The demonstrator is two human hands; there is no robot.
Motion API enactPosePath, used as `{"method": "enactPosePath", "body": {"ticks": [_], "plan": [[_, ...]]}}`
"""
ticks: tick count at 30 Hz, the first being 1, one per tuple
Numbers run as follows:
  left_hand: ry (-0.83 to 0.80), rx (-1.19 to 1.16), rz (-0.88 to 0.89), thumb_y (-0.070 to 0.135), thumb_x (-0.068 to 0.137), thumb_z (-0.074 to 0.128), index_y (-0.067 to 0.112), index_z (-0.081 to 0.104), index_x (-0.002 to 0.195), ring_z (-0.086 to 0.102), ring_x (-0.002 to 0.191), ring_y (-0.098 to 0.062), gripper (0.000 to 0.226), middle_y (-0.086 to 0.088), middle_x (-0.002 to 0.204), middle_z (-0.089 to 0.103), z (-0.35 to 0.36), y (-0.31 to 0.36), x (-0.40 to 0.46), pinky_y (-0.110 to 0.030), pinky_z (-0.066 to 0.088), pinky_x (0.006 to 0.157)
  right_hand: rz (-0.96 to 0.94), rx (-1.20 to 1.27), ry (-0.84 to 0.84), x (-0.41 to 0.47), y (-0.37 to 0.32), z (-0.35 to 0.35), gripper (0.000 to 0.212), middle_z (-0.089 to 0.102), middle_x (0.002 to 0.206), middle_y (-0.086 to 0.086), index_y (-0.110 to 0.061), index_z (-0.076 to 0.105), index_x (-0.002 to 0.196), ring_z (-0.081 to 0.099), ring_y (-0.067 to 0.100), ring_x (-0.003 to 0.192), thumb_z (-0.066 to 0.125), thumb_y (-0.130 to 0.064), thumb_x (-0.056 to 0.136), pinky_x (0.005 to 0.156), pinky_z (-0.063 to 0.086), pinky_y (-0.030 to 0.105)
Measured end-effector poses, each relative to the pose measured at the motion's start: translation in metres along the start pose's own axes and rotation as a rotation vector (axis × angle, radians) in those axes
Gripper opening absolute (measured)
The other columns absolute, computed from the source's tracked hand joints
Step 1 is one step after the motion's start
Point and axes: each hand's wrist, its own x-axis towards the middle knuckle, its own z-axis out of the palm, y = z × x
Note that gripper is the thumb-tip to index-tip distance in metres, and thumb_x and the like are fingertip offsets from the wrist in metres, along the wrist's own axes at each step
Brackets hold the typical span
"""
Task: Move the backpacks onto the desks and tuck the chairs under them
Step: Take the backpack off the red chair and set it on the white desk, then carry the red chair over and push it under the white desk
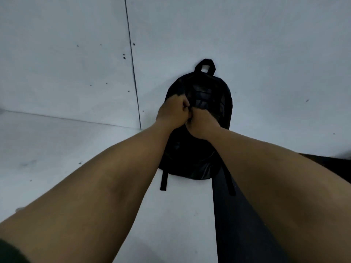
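A black backpack (212, 95) lies flat on a white desk top (76, 63), its carry loop (206, 65) pointing away from me and its two straps hanging over the near edge. Both my fists sit side by side on its middle. My left hand (171, 112) grips the fabric with curled fingers. My right hand (199, 124) touches the left one and grips the fabric the same way. No chair can be seen.
The white surface is made of panels joined by dark seams (133, 73), one running away from me on the left, and it carries small dark marks. A dark gap (237, 215) runs along the desk's near right edge.
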Motion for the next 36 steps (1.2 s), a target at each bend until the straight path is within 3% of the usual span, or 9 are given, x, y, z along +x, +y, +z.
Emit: {"method": "enactPosePath", "body": {"ticks": [5, 8, 14, 18, 24, 28, 29, 32, 36], "plan": [[-0.472, 0.12, -0.114, 0.017, 0.09, 0.057, 0.014, 0.07, 0.103, 0.064, 0.098, -0.026, 0.018, -0.009, 0.112, 0.069, 0.022, -0.038, -0.084, -0.033, 0.052, 0.084, 0.063, -0.049, -0.429, -0.05, -0.008, 0.074, 0.037, 0.069, 0.109, 0.008, -0.016, 0.067, 0.11, 0.065, 0.027, 0.092, 0.055, -0.04, 0.084, 0.079, 0.053, 0.033], [-0.688, 0.232, -0.221, 0.019, 0.096, 0.055, 0.005, 0.064, 0.124, 0.058, 0.116, -0.031, 0.032, -0.016, 0.129, 0.061, 0.044, -0.062, -0.148, -0.034, 0.046, 0.098, 0.09, -0.05, -0.546, -0.099, -0.011, 0.121, 0.036, 0.067, 0.115, 0.008, -0.014, 0.066, 0.115, 0.063, 0.026, 0.098, 0.06, -0.038, 0.089, 0.086, 0.053, 0.033], [-0.874, 0.28, -0.395, 0.038, 0.1, 0.049, 0.006, 0.056, 0.134, 0.051, 0.128, -0.029, 0.047, -0.014, 0.141, 0.052, 0.074, -0.087, -0.305, -0.036, 0.042, 0.106, 0.126, -0.053, -0.747, -0.224, -0.01, 0.194, 0.052, 0.056, 0.136, 0.017, -0.003, 0.055, 0.132, 0.055, 0.032, 0.12, 0.052, -0.041, 0.097, 0.094, 0.047, 0.034], [-1.001, 0.246, -0.547, 0.032, 0.099, 0.049, 0.006, 0.055, 0.133, 0.051, 0.126, -0.028, 0.044, -0.013, 0.142, 0.051, 0.086, -0.093, -0.4, -0.033, 0.044, 0.102, 0.162, -0.045, -0.907, -0.306, -0.001, 0.229, 0.047, 0.059, 0.131, 0.016, -0.002, 0.057, 0.127, 0.059, 0.029, 0.114, 0.051, -0.038, 0.098, 0.093, 0.051, 0.034], [-0.904, 0.102, -0.794, 0.032, 0.1, 0.048, 0.007, 0.05, 0.139, 0.053, 0.123, -0.024, 0.046, -0.013, 0.14, 0.053, 0.079, -0.083, -0.508, -0.026, 0.043, 0.096, 0.155, -0.037, -0.974, -0.407, 0.012, 0.247, 0.043, 0.057, 0.134, 0.013, -0.004, 0.057, 0.128, 0.058, 0.028, 0.115, 0.049, -0.033, 0.099, 0.087, 0.046, 0.029], [-0.854, 0.005, -0.87, 0.024, 0.097, 0.053, 0.01, 0.057, 0.13, 0.056, 0.116, -0.023, 0.036, -0.011, 0.132, 0.058, 0.07, -0.075, -0.566, -0.021, 0.042, 0.085, 0.199, 0.008, -0.998, -0.453, 0.008, 0.258, 0.029, 0.059, 0.1, 0.012, -0.011, 0.058, 0.085, 0.06, 0.029, 0.111, 0.05, -0.035, 0.098, 0.075, 0.039, 0.025], [-0.841, -0.003, -0.891, 0.024, 0.095, 0.055, 0.01, 0.06, 0.125, 0.056, 0.114, -0.023, 0.033, -0.01, 0.13, 0.059, 0.068, -0.074, -0.578, -0.022, 0.043, 0.085, 0.189, 0.01, -1.007, -0.462, 0.003, 0.26, 0.029, 0.059, 0.098, 0.011, -0.011, 0.057, 0.085, 0.06, 0.028, 0.107, 0.05, -0.035, 0.098, 0.074, 0.038, 0.025], [-0.815, 0.001, -0.961, 0.029, 0.095, 0.056, 0.013, 0.059, 0.128, 0.056, 0.118, -0.024, 0.037, -0.009, 0.134, 0.057, 0.059, -0.075, -0.615, -0.027, 0.046, 0.093, 0.138, 0.036, -1.013, -0.483, -0.025, 0.266, 0.038, 0.063, 0.119, 0.014, -0.002, 0.061, 0.116, 0.06, 0.027, 0.106, 0.05, -0.033, 0.098, 0.076, 0.044, 0.027], [-0.77, -0.005, -1.019, 0.035, 0.097, 0.055, 0.014, 0.057, 0.131, 0.052, 0.124, -0.024, 0.04, -0.009, 0.139, 0.054, 0.046, -0.08, -0.651, -0.028, 0.044, 0.1, 0.099, 0.102, -0.977, -0.503, -0.063, 0.274, 0.034, 0.066, 0.116, 0.016, 0.001, 0.065, 0.112, 0.062, 0.029, 0.107, 0.053, -0.027, 0.097, 0.088, 0.051, 0.034]]}}
